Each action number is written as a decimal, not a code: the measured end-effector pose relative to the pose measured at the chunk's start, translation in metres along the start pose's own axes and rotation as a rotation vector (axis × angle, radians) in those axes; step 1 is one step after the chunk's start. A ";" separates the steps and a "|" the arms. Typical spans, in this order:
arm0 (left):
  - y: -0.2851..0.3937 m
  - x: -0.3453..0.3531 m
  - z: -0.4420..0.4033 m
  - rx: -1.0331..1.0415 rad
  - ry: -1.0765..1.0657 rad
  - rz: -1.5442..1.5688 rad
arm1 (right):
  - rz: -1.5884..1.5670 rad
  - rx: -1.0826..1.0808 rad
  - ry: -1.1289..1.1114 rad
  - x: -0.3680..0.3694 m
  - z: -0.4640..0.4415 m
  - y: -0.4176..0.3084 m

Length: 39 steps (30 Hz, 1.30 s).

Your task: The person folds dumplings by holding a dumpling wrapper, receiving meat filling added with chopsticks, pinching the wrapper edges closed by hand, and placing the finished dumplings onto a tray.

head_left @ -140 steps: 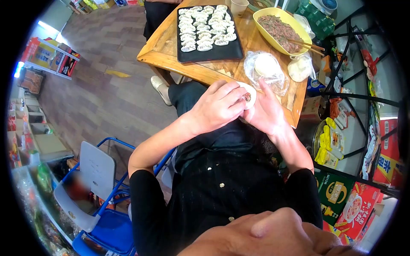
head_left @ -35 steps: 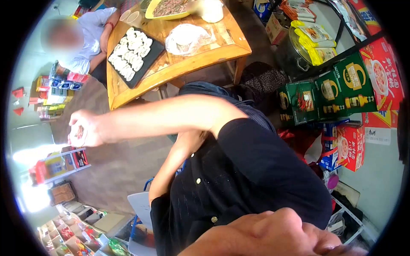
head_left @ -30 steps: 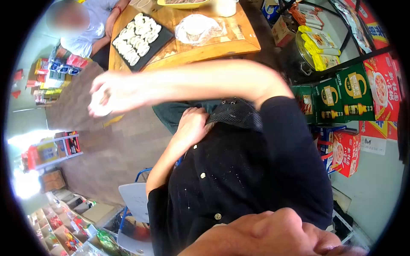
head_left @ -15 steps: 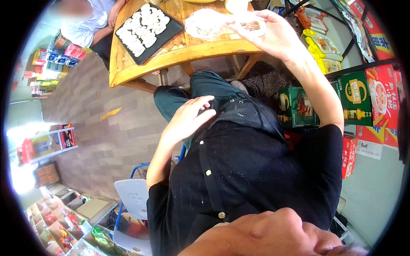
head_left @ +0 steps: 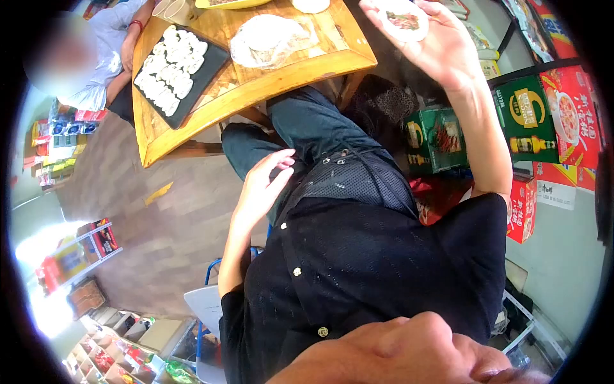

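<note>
Pinched by the rim: the right hand (head_left: 453, 48) has the filled dough wrapper (head_left: 407, 27)!
Fingertips clamp the round on both sides, palm to the camera, meat filling (head_left: 402, 22) showing in the middle, and it's up in the air just off the right edge of the wooden worktop (head_left: 336, 56); the left hand (head_left: 261, 184) is bare, thumb and fingers apart, low over the lap; on the worktop a crumpled clear plastic bag (head_left: 270, 46) lies toward the near edge, and closer to the left edge sits the black tray (head_left: 208, 68), white dumplings (head_left: 169, 69) in rows across it; further back a yellow bowl (head_left: 235, 4) runs out of view, pale cups (head_left: 177, 11) to its left; and at the left edge, another person's arm (head_left: 130, 46), red band (head_left: 135, 24) at the wrist.
</note>
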State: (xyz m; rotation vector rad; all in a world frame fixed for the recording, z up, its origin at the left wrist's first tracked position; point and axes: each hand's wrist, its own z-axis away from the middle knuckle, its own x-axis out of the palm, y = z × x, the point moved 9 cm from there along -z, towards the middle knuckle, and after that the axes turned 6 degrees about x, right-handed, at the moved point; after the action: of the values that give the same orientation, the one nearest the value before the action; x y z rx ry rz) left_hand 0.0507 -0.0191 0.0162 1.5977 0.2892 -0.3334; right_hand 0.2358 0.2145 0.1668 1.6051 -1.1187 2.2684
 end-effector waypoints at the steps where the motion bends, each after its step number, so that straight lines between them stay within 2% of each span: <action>1: -0.008 -0.003 0.005 -0.055 0.018 0.047 | 0.034 -0.054 0.022 -0.009 0.004 -0.009; 3: -0.027 -0.005 0.015 -0.116 0.005 0.063 | -0.022 -0.069 0.030 -0.029 0.005 -0.020; 5: -0.056 -0.008 0.029 -0.250 0.059 0.203 | -0.101 -0.059 0.077 -0.058 0.000 -0.030; 13: -0.076 -0.020 0.009 -0.280 0.210 0.267 | -0.189 -0.036 0.099 -0.103 -0.050 -0.040; 14: -0.069 -0.019 0.002 -0.278 0.211 0.227 | -0.355 0.124 -0.105 -0.108 -0.061 -0.037; 15: -0.060 -0.019 -0.004 -0.275 0.213 0.186 | -0.357 0.155 -0.127 -0.107 -0.071 -0.030; 17: -0.045 -0.018 -0.014 -0.258 0.244 0.152 | -0.395 0.175 -0.157 -0.101 -0.084 -0.024; 19: -0.033 -0.014 -0.019 -0.250 0.268 0.138 | -0.438 0.284 -0.184 -0.092 -0.091 -0.012; 25: -0.009 0.009 -0.014 -0.249 0.312 0.141 | -0.311 0.367 -0.148 -0.066 -0.097 0.029; 26: -0.009 0.014 -0.014 -0.236 0.308 0.132 | 0.204 0.256 -0.223 -0.061 -0.100 0.033; 28: -0.008 0.023 -0.014 -0.228 0.308 0.122 | -0.320 0.494 -0.129 -0.044 -0.090 0.058; 32: 0.022 0.018 -0.023 -0.116 0.388 0.040 | -0.227 0.526 -0.234 -0.028 -0.088 0.084; 35: 0.059 -0.001 -0.034 0.038 0.473 -0.140 | -0.255 0.593 -0.240 -0.021 -0.099 0.119; 36: 0.069 -0.010 -0.037 0.075 0.542 -0.160 | 0.190 0.412 -0.409 -0.033 -0.117 0.136; 39: 0.082 -0.036 -0.043 0.094 0.657 -0.154 | 0.798 0.237 -0.577 -0.025 -0.133 0.165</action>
State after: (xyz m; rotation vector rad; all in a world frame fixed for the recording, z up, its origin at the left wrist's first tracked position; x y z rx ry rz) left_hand 0.0504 0.0203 0.1072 1.7474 0.9125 0.0766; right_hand 0.0624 0.1895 0.0456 2.3167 -1.9849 2.4924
